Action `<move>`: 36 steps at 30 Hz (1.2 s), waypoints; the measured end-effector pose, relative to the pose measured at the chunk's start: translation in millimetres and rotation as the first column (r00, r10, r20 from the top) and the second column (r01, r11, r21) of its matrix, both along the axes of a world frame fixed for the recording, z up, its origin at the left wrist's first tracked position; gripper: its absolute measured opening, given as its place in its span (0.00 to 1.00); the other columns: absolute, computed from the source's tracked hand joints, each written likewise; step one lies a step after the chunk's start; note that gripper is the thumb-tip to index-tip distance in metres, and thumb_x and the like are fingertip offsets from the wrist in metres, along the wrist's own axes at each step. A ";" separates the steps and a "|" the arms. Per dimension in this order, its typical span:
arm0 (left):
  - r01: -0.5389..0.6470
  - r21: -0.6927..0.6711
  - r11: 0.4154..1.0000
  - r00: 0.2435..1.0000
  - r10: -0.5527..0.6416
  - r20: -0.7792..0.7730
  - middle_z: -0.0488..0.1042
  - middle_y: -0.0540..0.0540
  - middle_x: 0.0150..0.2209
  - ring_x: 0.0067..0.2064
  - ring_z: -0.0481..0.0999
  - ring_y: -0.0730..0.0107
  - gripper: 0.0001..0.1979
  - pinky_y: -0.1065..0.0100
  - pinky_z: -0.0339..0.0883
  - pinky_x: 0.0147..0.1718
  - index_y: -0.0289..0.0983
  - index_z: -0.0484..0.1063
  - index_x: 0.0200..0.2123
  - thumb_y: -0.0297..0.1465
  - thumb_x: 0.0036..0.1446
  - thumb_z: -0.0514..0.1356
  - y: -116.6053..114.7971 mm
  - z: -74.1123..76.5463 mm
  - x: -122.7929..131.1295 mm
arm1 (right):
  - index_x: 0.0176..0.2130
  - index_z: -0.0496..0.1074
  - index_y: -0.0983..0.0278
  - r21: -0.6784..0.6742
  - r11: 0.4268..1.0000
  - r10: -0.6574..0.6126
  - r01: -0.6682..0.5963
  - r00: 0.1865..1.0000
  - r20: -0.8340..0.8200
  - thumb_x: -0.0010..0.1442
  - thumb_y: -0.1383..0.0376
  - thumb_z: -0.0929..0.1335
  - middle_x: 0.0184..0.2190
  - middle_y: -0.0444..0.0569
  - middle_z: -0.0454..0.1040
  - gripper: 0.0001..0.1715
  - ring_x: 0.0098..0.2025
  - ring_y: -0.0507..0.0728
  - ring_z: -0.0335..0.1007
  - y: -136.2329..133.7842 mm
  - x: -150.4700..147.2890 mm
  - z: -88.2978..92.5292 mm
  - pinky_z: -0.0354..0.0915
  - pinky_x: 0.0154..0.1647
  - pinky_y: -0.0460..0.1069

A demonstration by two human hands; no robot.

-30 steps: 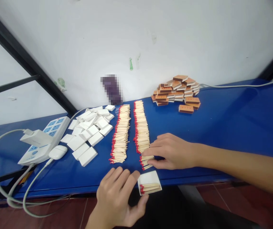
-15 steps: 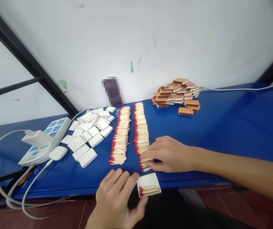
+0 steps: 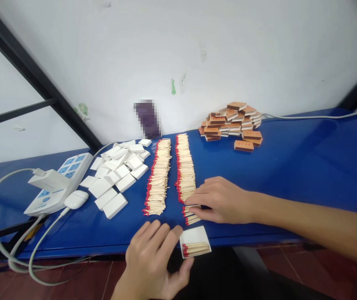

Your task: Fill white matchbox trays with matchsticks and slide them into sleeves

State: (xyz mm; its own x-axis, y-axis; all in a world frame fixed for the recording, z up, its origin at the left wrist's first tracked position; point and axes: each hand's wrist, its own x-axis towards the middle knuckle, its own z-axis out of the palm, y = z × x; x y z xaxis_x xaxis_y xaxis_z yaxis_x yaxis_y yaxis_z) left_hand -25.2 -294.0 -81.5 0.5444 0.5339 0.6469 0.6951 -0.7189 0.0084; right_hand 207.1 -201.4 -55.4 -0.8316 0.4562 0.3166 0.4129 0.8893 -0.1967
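My left hand [image 3: 156,258] grips a small white matchbox tray [image 3: 197,232] by its left side, between thumb and index finger, at the table's front edge. Several red-headed matches [image 3: 196,249] lie in the tray's near half; its far half shows bare white bottom. Just beyond it, my right hand [image 3: 217,201] reaches in from the right, thumb and fingertips closing around matches at the near end of the right-hand match row [image 3: 185,166]. How many are pinched I cannot tell. A second match row [image 3: 158,177] runs parallel on the left, heads pointing left.
White trays [image 3: 116,166] lie heaped at left, beside a power strip [image 3: 62,183] with a charger, cables and a white earbud case [image 3: 76,200]. Orange matchbox sleeves [image 3: 231,121] are piled at back right. A pixelated dark object [image 3: 148,120] leans on the wall.
My right thumb and fingers have shifted slightly at the near end of the row, and a small gap has appeared between the matches there. My left hand and the tray stay nearly still.
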 end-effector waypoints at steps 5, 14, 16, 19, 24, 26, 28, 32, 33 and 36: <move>0.002 0.003 1.000 1.000 -0.002 0.003 0.76 0.44 0.30 0.29 0.73 0.57 0.13 0.58 0.66 0.29 0.34 0.71 0.45 0.35 0.61 0.58 0.3 -0.3 0.2 | 0.36 0.76 0.61 -0.004 1.000 0.030 -0.030 0.999 -0.014 0.69 0.65 0.64 0.32 0.42 0.81 0.12 0.31 0.51 0.71 0.3 1.4 -0.1 0.51 0.31 0.50; 0.004 -0.004 1.000 1.000 -0.004 0.001 0.75 0.44 0.29 0.29 0.72 0.57 0.13 0.58 0.65 0.28 0.33 0.71 0.45 0.34 0.60 0.58 0.2 -1.0 -0.9 | 0.43 0.77 0.61 -0.013 1.000 -0.012 0.012 1.000 0.022 0.72 0.63 0.62 0.35 0.45 0.82 0.14 0.34 0.53 0.74 1.5 1.6 -2.5 0.54 0.34 0.50; 0.003 -0.002 1.000 1.000 -0.003 0.002 0.76 0.44 0.29 0.29 0.72 0.57 0.13 0.58 0.66 0.28 0.33 0.71 0.45 0.34 0.60 0.58 0.6 -0.6 -0.2 | 0.43 0.77 0.61 -0.015 1.000 -0.016 0.016 0.999 0.033 0.72 0.63 0.62 0.34 0.45 0.82 0.14 0.34 0.53 0.74 1.8 1.5 -2.2 0.54 0.34 0.50; 0.003 0.011 1.000 1.000 -0.003 0.001 0.76 0.44 0.29 0.29 0.73 0.56 0.13 0.58 0.66 0.29 0.33 0.71 0.45 0.35 0.61 0.57 0.8 -0.1 0.4 | 0.42 0.77 0.61 -0.014 1.000 -0.014 0.015 0.999 0.040 0.71 0.64 0.63 0.33 0.45 0.81 0.13 0.32 0.53 0.73 1.5 1.8 -1.6 0.54 0.34 0.50; 0.001 0.004 1.000 1.000 -0.001 0.002 0.75 0.44 0.29 0.29 0.73 0.57 0.13 0.58 0.66 0.28 0.33 0.71 0.45 0.35 0.60 0.58 0.2 -0.2 -0.7 | 0.42 0.77 0.61 -0.017 1.000 -0.010 0.011 0.999 0.035 0.71 0.63 0.63 0.33 0.45 0.81 0.14 0.31 0.53 0.71 0.5 3.2 -0.2 0.53 0.34 0.50; 0.003 0.003 1.000 1.000 -0.003 0.002 0.75 0.44 0.29 0.29 0.72 0.57 0.13 0.58 0.66 0.28 0.33 0.71 0.45 0.35 0.60 0.58 0.2 -0.5 -1.1 | 0.40 0.77 0.62 -0.021 1.000 -0.012 0.013 0.999 0.032 0.71 0.63 0.63 0.32 0.45 0.80 0.14 0.31 0.52 0.71 0.1 3.4 1.0 0.52 0.33 0.50; -0.004 0.010 1.000 1.000 0.004 0.006 0.75 0.44 0.29 0.29 0.72 0.57 0.13 0.58 0.66 0.28 0.34 0.71 0.45 0.35 0.60 0.58 0.4 -0.8 -1.1 | 0.36 0.77 0.62 -0.023 1.000 0.007 -0.007 1.000 0.029 0.71 0.64 0.63 0.30 0.45 0.79 0.16 0.29 0.52 0.70 -0.3 3.3 2.4 0.51 0.32 0.50; -0.008 0.014 1.000 1.000 0.008 0.012 0.75 0.45 0.29 0.29 0.73 0.57 0.13 0.59 0.66 0.29 0.35 0.71 0.45 0.35 0.60 0.57 0.7 -1.0 -0.1 | 0.34 0.77 0.63 -0.029 0.998 0.054 -0.054 0.999 0.001 0.70 0.63 0.63 0.28 0.44 0.78 0.16 0.29 0.51 0.69 -0.8 3.6 3.2 0.49 0.31 0.50; -0.006 0.014 1.000 1.000 0.006 0.012 0.75 0.45 0.29 0.30 0.73 0.57 0.13 0.58 0.66 0.29 0.34 0.71 0.45 0.35 0.60 0.57 0.7 -1.0 0.1 | 0.35 0.77 0.63 -0.033 0.998 0.054 -0.054 0.999 -0.007 0.70 0.63 0.63 0.28 0.44 0.78 0.16 0.28 0.51 0.69 -0.8 4.1 3.0 0.49 0.31 0.50; -0.007 0.008 1.000 1.000 0.007 0.007 0.76 0.45 0.29 0.30 0.74 0.56 0.13 0.58 0.65 0.29 0.34 0.71 0.45 0.35 0.61 0.57 0.3 -0.8 0.5 | 0.37 0.78 0.63 -0.056 0.997 0.050 -0.051 0.999 -0.017 0.67 0.60 0.66 0.27 0.44 0.77 0.13 0.28 0.51 0.68 -0.8 6.6 2.7 0.50 0.31 0.50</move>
